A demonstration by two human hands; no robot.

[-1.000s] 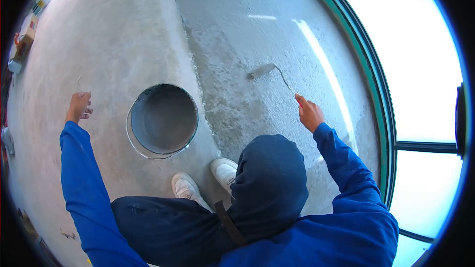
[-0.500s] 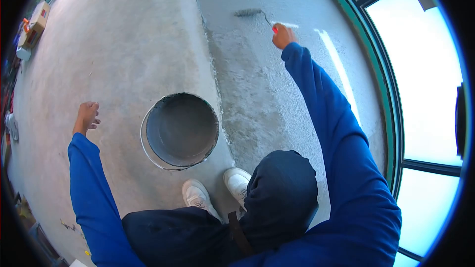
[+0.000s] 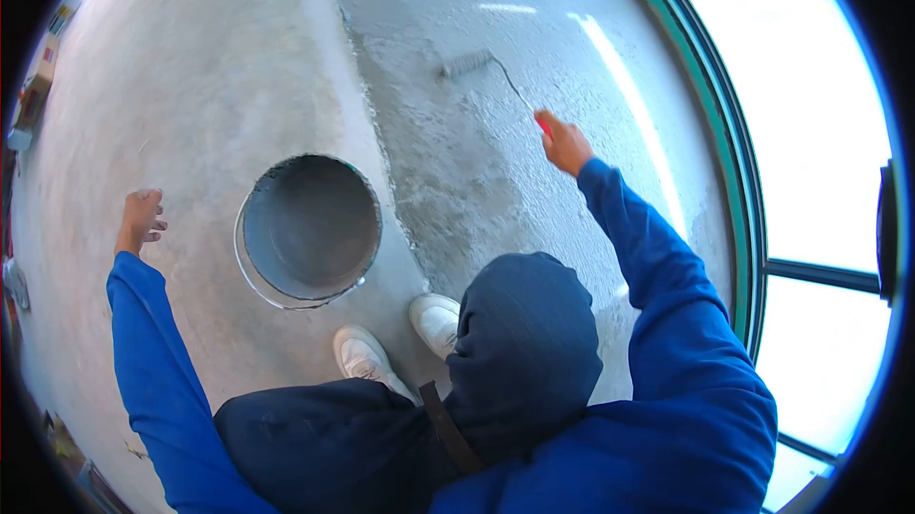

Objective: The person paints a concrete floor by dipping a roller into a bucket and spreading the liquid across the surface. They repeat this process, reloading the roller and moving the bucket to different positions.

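My right hand point(image 3: 569, 147) is closed round the red handle of a paint roller point(image 3: 467, 63). The roller's grey, coated sleeve rests on the wet grey floor coating point(image 3: 419, 47), with its bent wire frame running back to the handle. My left hand point(image 3: 142, 219) is held out over the bare floor at the left, holding nothing, its fingers loosely bent and apart. Between my arms stands a bucket point(image 3: 310, 228) of grey liquid, its rim crusted and its wire handle dropped to the near left side. Neither hand touches the bucket.
A rough edge point(image 3: 376, 128) divides the coated strip from the paler concrete point(image 3: 210, 66). Along the right runs a green-framed glass wall point(image 3: 710, 85). My white shoes point(image 3: 364, 354) are close to the bucket. Boxes point(image 3: 40, 66) sit at the far left.
The roller and my right hand have come back towards me, the sleeve moving from the smoother area to the rougher patch. My view has shifted slightly, while my left hand stays out to the side.
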